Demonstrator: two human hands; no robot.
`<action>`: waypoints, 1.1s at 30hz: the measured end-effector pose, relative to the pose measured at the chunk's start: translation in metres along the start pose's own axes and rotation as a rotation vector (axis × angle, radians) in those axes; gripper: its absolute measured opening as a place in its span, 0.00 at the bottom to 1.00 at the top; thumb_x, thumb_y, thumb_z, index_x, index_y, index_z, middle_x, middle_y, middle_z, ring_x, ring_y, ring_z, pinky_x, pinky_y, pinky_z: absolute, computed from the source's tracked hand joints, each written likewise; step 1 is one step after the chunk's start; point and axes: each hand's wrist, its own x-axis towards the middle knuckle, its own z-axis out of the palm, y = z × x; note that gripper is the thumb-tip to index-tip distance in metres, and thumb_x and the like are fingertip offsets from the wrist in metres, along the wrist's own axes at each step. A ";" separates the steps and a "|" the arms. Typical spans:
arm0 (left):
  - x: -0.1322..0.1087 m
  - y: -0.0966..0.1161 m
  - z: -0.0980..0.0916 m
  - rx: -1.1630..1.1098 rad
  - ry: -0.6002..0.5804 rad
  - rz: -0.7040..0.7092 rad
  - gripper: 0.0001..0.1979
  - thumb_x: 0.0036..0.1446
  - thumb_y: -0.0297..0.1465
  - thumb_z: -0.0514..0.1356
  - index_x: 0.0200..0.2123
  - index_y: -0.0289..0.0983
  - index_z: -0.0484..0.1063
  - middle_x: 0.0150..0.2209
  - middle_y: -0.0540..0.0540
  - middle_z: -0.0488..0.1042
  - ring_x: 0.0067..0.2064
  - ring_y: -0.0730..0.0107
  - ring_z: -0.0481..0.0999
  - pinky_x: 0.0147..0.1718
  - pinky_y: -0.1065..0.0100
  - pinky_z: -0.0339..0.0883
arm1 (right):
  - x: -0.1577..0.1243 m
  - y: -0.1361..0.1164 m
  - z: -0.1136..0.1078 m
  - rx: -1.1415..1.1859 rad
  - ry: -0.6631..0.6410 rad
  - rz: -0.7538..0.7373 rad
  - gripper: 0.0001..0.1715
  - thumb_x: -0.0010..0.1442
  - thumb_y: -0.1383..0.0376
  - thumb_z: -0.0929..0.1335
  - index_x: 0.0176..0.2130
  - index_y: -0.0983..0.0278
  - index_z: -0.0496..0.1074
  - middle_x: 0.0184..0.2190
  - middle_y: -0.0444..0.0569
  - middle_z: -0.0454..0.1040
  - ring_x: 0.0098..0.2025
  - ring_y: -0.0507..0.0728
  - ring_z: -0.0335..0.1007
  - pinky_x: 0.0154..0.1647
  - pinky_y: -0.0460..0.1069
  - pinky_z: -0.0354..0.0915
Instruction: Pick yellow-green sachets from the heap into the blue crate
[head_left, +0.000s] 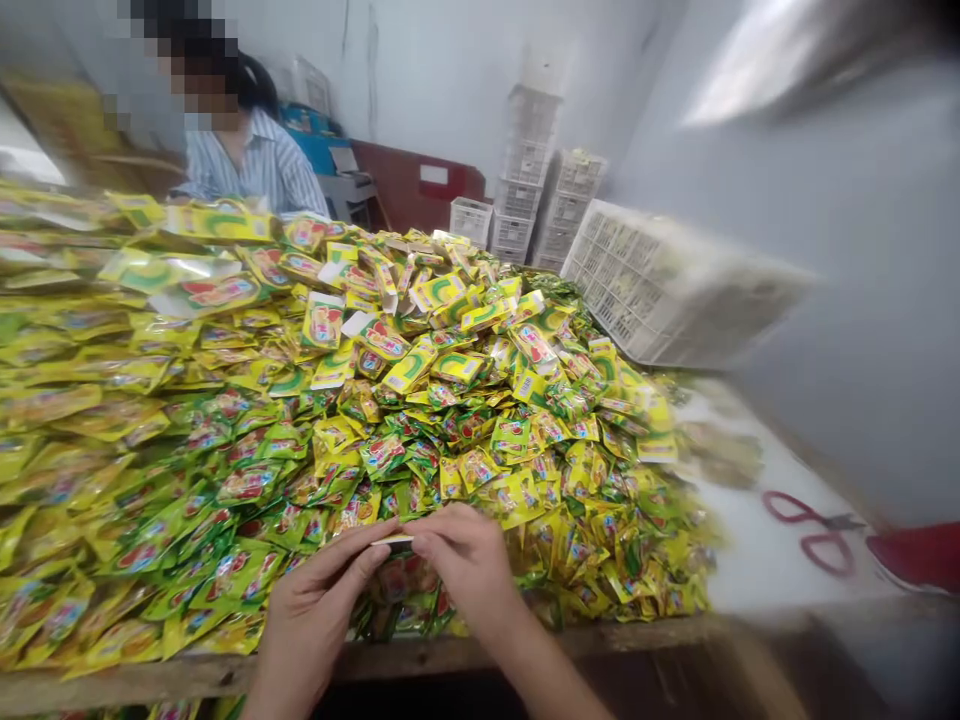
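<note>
Both of my hands meet at the front of the table, over a big heap of small packets. My left hand [319, 595] and my right hand [472, 565] pinch the two ends of a small carton [391, 541]. Only its thin white and yellow edge shows between the thumbs; the fingers hide the rest. Under and around the hands lie yellow and green plastic sachets [247, 575] with red fruit prints. Farther back on the heap are several yellow cartons [409, 368], some with white flaps sticking out.
Red-handled scissors [838, 522] lie on the white tabletop [772, 570] at right, beside a red object [919, 555]. A white plastic crate [660, 290] leans tilted behind the heap. Stacked crates [517, 185] stand farther back. Across the table sits a person in a striped shirt [262, 165].
</note>
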 end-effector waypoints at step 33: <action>0.007 -0.005 -0.020 0.452 -0.303 0.741 0.23 0.56 0.24 0.63 0.54 0.48 0.72 0.49 0.49 0.77 0.49 0.67 0.77 0.50 0.68 0.72 | -0.015 0.009 -0.009 -0.393 -0.037 -0.386 0.12 0.61 0.71 0.67 0.43 0.61 0.77 0.43 0.51 0.71 0.41 0.52 0.71 0.43 0.47 0.68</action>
